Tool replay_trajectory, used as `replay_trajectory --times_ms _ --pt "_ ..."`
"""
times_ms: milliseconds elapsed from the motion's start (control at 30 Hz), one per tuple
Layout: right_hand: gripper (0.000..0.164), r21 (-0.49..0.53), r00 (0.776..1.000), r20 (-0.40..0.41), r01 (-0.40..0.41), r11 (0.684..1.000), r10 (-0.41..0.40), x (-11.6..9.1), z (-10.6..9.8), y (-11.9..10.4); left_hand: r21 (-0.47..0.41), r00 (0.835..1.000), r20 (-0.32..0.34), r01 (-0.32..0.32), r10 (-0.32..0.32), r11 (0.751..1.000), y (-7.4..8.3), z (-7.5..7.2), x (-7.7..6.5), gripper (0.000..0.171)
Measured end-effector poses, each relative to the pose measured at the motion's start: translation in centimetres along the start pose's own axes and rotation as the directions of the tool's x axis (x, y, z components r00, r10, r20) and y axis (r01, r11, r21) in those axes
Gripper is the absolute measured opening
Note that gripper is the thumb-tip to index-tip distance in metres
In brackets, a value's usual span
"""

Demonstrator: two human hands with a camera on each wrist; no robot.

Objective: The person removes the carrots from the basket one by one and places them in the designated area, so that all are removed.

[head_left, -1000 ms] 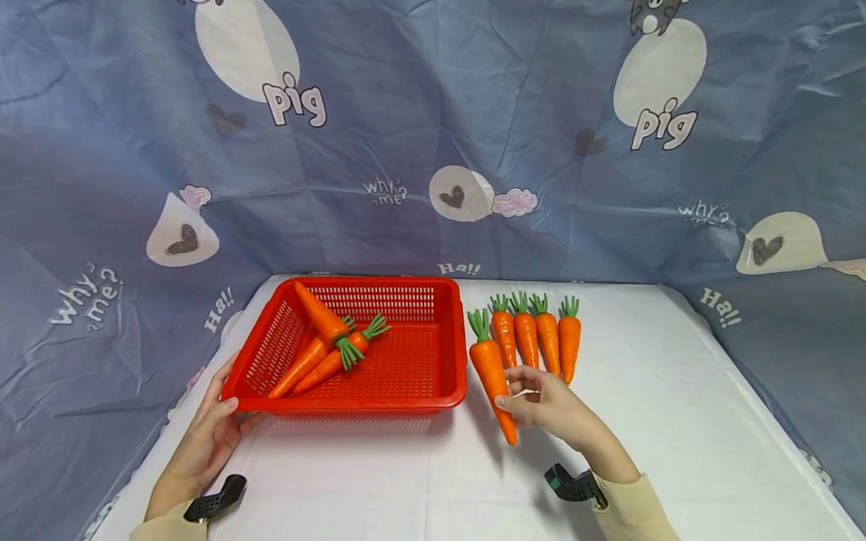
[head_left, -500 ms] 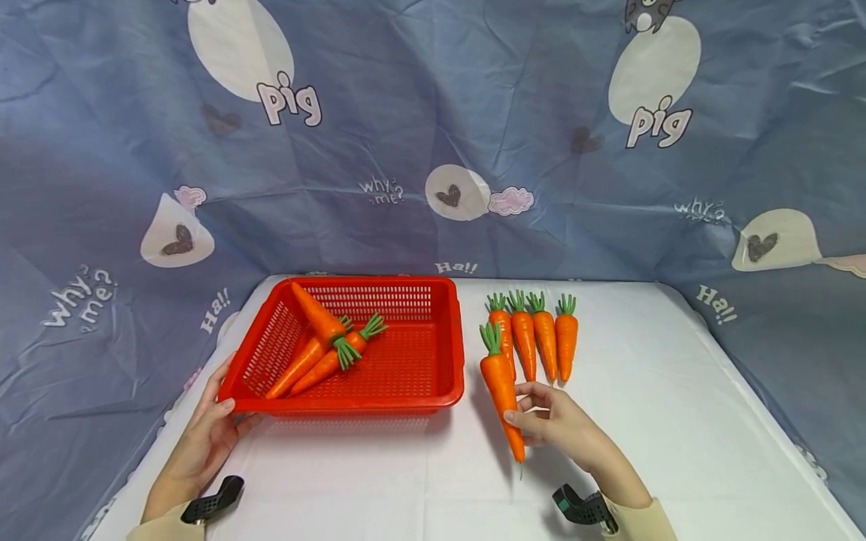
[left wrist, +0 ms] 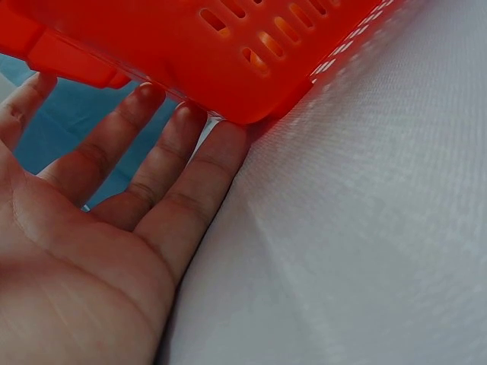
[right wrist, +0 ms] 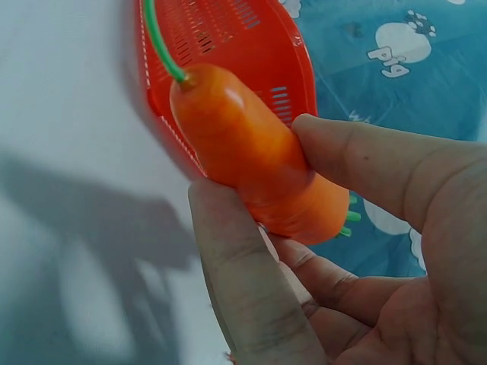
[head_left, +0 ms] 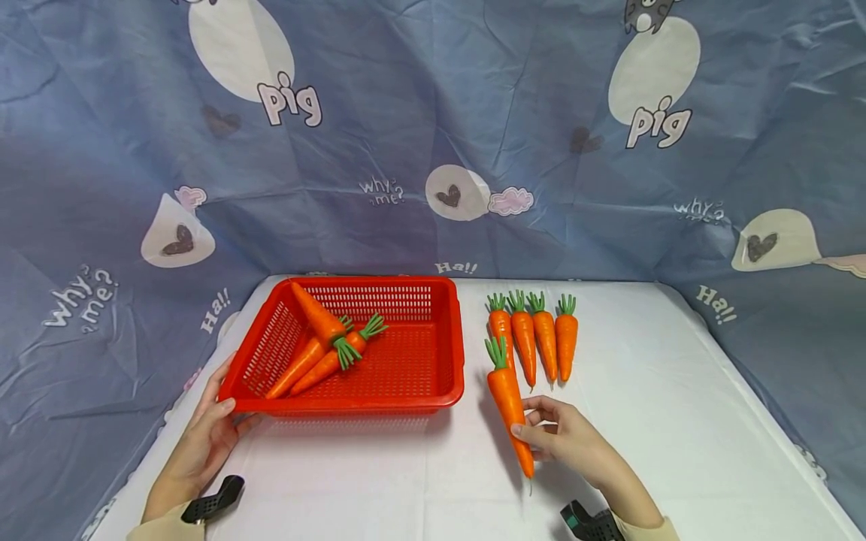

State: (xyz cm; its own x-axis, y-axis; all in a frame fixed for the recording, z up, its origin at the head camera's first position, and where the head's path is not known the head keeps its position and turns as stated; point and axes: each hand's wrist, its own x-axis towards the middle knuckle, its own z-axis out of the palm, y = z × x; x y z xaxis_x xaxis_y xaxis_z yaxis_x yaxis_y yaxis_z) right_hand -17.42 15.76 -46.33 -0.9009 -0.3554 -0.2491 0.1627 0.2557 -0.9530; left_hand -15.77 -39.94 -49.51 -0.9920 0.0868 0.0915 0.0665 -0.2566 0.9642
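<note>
My right hand (head_left: pixel 568 443) pinches an orange carrot (head_left: pixel 506 397) near its narrow tip, between thumb and fingers, with the green leaves pointing away. The right wrist view shows this carrot (right wrist: pixel 251 152) from its tip end, a thin green strand on it. My left hand (head_left: pixel 203 443) holds the near left corner of a red plastic basket (head_left: pixel 413 403), thumb on the rim. In the left wrist view, its fingertips (left wrist: pixel 186 118) touch the basket's outer wall (left wrist: pixel 167 46). Inside, one carrot (head_left: pixel 316 312) lies across two other carrots (head_left: pixel 331 364) at the left.
Several carrots (head_left: pixel 524 342) lie side by side right of the basket, leaves toward the back. The white-covered table (head_left: pixel 379 481) meets a blue printed cloth (head_left: pixel 386 120) behind and at both sides. A black strap (head_left: pixel 216 500) sits on each wrist.
My right hand has drawn the carrot toward me and slightly right, away from the row. The left hand and the basket have stayed in place.
</note>
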Motion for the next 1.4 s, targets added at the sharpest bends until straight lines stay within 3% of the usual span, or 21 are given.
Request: replay_trajectory --times_ms 433,800,1400 --pt "0.061 -0.027 1.0 -0.011 -0.027 0.999 0.027 -1.1 -0.4 0.8 -0.002 0.999 0.035 -0.041 0.041 0.999 -0.1 -0.1 0.2 0.064" --pt "0.063 -0.054 0.998 -0.025 -0.066 0.996 0.065 -2.6 -0.5 1.5 0.003 1.0 0.011 -0.02 0.02 1.0 -0.1 -0.1 0.0 0.065" --pt "0.06 -0.096 0.99 -0.07 -0.125 0.987 0.119 -3.2 -0.3 3.0 -0.004 0.999 0.036 -0.038 0.038 0.999 -0.1 -0.1 0.0 0.065"
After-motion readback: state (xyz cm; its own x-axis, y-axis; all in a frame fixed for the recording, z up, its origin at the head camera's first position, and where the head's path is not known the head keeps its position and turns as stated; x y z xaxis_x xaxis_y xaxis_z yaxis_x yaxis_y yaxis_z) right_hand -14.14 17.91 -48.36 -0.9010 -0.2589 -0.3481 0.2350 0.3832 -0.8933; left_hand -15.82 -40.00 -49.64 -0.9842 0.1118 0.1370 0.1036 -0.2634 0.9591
